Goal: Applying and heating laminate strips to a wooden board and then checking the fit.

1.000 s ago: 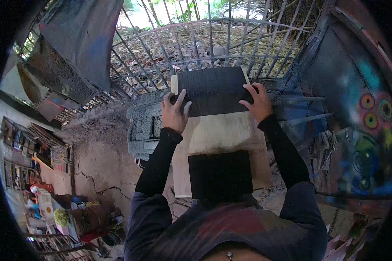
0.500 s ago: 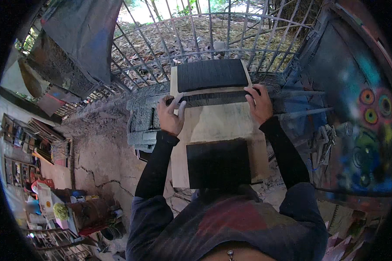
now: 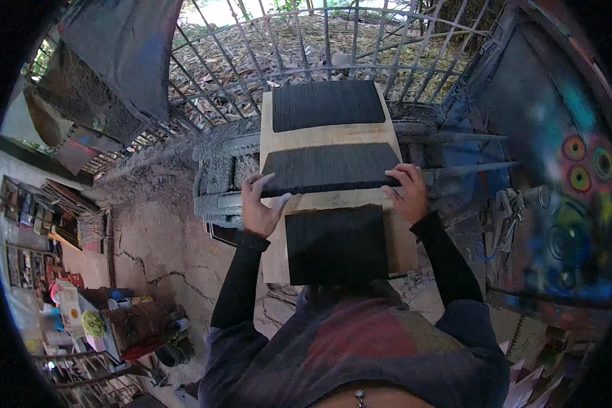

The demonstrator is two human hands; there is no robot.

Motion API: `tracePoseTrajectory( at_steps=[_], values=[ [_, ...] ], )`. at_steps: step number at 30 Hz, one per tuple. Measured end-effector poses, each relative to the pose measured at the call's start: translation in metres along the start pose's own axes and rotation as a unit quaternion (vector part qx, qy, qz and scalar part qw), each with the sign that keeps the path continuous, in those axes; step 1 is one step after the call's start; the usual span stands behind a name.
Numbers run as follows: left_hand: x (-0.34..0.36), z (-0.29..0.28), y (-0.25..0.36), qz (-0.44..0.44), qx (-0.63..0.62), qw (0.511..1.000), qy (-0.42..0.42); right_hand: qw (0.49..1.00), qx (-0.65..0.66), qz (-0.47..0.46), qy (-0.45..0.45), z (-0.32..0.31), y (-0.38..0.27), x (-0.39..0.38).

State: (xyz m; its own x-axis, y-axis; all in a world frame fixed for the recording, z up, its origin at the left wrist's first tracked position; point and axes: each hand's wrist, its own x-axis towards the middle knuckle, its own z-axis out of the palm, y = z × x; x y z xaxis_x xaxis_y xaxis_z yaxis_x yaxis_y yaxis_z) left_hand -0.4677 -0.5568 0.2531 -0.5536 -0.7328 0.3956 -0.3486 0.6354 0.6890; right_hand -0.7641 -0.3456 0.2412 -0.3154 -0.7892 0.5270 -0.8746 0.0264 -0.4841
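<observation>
black slab [image 3: 330,168] on pale board [image 3: 333,136], pinched by left hand [image 3: 260,207] and right hand [image 3: 408,194] grips.

Three slabs [image 3: 330,169] lie on a board [image 3: 333,136], railing [image 3: 251,61] behind.

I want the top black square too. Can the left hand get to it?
Probably yes. The left hand grips the middle black piece, and only bare board lies between it and the top black square.

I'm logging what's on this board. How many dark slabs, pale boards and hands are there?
Dark slabs: 3, the top, the middle and the bottom
Pale board: 1
Hands: 2, the left hand and the right hand
Total: 6
</observation>
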Motion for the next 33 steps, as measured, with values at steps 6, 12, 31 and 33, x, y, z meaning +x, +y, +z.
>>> tracePoseTrajectory(
  at_steps=[6,12,31,33],
  values=[
    [-0.030,0.009,-0.015,-0.017,0.013,0.999,-0.025,0.998,0.025,0.055,-0.031,0.016,0.005,-0.038],
    [-0.035,0.021,-0.028,-0.056,0.033,0.997,-0.037,0.995,0.046,0.083,-0.022,0.031,0.011,-0.046],
    [-0.021,0.022,-0.039,-0.072,0.034,0.995,-0.053,0.982,0.078,0.171,-0.006,0.039,0.022,-0.037],
    [-0.024,0.023,-0.042,-0.069,0.042,0.996,-0.040,0.981,0.065,0.182,0.002,0.038,0.021,-0.036]
  ],
)
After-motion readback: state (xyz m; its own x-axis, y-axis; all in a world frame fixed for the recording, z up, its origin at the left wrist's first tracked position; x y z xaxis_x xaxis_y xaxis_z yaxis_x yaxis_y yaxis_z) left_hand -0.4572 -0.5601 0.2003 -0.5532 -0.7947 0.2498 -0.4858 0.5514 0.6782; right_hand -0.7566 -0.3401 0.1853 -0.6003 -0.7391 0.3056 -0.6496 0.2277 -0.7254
